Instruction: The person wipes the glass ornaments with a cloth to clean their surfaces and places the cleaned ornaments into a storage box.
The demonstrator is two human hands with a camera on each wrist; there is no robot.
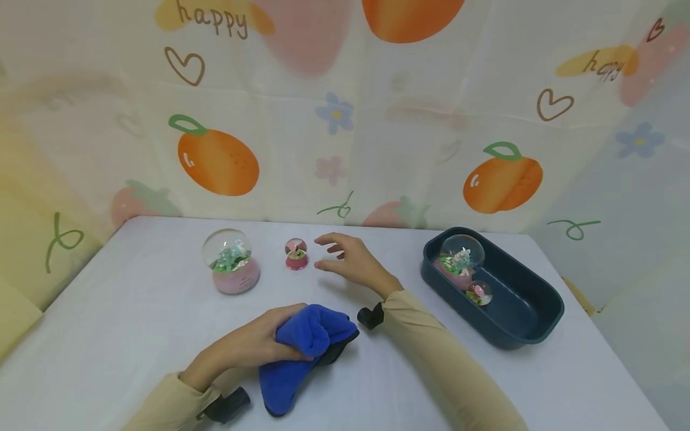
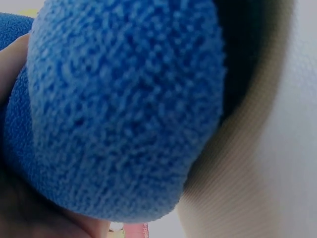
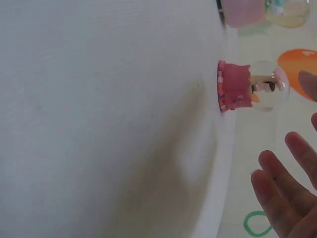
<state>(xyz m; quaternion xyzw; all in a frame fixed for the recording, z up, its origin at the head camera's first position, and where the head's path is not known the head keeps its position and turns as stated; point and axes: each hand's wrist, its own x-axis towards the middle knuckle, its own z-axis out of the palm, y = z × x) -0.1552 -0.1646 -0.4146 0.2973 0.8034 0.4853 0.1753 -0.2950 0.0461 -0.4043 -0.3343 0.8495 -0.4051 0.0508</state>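
left hand: the blue cloth (image 1: 309,332) is gripped by the left hand (image 1: 259,341), pinched between thumb and fingers; it is bunched at the top, with one dark-edged flap left hanging.
right hand: the fingers of the right hand (image 1: 353,260) are held spread, slightly bent, thumb parted from the rest.
small pink globe: the small pink globe (image 1: 296,256) is stood upright on the white table (image 1: 135,326), just beside the right fingertips; a gap is shown in the right wrist view.
large globe: the large globe (image 1: 235,278), pink-based, is placed left of the small one, well apart from both hands.
dark blue tray: the dark blue tray (image 1: 520,302) is set on the table's right side; a second large globe (image 1: 458,266) and a second small globe (image 1: 478,293) are contained at its left end; whether they are touching cannot be told.
backdrop: the fabric backdrop (image 1: 409,149) is printed with oranges, hearts and flowers.
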